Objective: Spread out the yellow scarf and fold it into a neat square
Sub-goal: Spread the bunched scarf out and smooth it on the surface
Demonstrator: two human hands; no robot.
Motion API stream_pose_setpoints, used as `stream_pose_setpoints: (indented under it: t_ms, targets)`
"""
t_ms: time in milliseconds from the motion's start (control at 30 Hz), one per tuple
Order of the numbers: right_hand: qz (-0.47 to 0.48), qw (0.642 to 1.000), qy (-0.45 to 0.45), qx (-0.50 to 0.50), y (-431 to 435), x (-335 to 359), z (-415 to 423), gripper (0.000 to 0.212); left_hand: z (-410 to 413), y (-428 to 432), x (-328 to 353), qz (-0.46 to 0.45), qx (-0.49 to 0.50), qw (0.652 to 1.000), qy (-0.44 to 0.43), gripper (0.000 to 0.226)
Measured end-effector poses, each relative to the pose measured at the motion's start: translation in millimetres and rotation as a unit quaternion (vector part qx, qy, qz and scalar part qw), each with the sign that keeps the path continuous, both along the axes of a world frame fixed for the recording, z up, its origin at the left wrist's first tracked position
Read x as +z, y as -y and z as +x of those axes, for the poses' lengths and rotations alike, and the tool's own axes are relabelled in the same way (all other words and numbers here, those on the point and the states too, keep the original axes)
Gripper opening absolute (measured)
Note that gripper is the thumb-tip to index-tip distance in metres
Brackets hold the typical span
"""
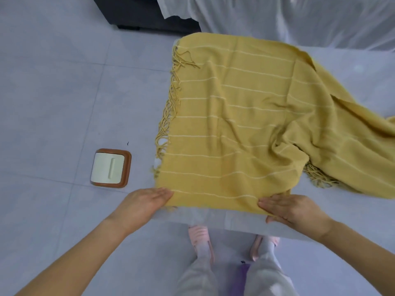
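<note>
The yellow scarf [235, 116] with thin white stripes lies spread over a white table [213, 218]. Its fringed end hangs at the table's left edge. Its right part is rumpled, with a second fringe showing under a fold near the front right. My left hand [145, 201] lies flat with straight fingers on the scarf's near left corner. My right hand [292, 208] rests with straight fingers on the scarf's near edge, thumb below the hem.
A white box with a brown rim [111, 167] stands on the grey tiled floor [53, 103] to the left. A white covered surface [299, 18] and dark furniture [139, 13] lie behind the table. My feet in pink slippers [201, 238] are below the table's front edge.
</note>
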State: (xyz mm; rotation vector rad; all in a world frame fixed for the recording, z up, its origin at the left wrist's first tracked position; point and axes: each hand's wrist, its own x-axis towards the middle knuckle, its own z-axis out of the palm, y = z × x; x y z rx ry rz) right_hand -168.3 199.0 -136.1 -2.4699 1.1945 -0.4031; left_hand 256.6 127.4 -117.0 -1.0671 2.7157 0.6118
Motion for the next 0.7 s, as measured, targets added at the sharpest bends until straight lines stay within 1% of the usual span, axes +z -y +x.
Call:
stream_pose_setpoints:
  t_ms: [67,133,200,233,367,433,533,567,600,633,667,700]
  targets:
    - [0.001,1.0,-0.019,0.012,-21.7,-3.6,2.7,0.048,2.7,-21.4,-5.1,0.01,-0.013,1.0,-0.015,0.049]
    - [-0.003,0.999,-0.034,0.006,-41.1,-10.0,6.9,0.042,1.1,-41.7,-9.4,0.013,-0.022,0.999,-0.019,0.052]
    - [0.0,0.999,-0.038,-0.013,-59.1,-22.8,9.8,0.035,-1.2,-60.5,-17.5,0.008,-0.029,1.0,-0.007,0.054]
    - [0.004,0.999,-0.039,-0.025,-67.0,-29.7,11.1,0.036,-2.1,-68.7,-23.2,0.008,-0.032,0.999,0.002,0.054]
    - [0.026,0.995,-0.069,-0.061,-92.4,-61.3,19.1,0.053,-0.8,-88.8,-52.4,-0.017,-0.033,0.999,0.039,0.051]
    - [0.039,0.993,-0.082,-0.069,-97.9,-71.3,28.5,0.062,2.4,-89.1,-60.8,-0.038,-0.029,0.997,0.053,0.042]
    - [0.052,0.992,-0.077,-0.089,-95.0,-69.5,46.3,0.068,11.4,-86.2,-66.2,-0.063,-0.023,0.995,0.069,0.043]
    - [0.051,0.991,-0.08,-0.095,-93.9,-67.6,50.9,0.068,15.2,-85.3,-65.5,-0.059,-0.023,0.995,0.083,0.047]
    - [0.054,0.99,-0.088,-0.096,-94.8,-68.5,53.6,0.066,18.9,-85.1,-66.2,-0.06,-0.027,0.994,0.087,0.049]
    - [0.066,0.989,-0.095,-0.093,-97.0,-69.9,54.4,0.059,22.1,-84.5,-64.3,-0.052,-0.033,0.994,0.095,0.044]
    - [0.083,0.988,-0.096,-0.088,-100.2,-72.3,53.0,0.046,24.6,-84.3,-63.0,-0.044,-0.044,0.993,0.101,0.036]
    - [0.107,0.986,-0.097,-0.085,-101.7,-71.3,50.6,0.038,25.2,-82.9,-60.6,-0.033,-0.051,0.992,0.115,0.04]
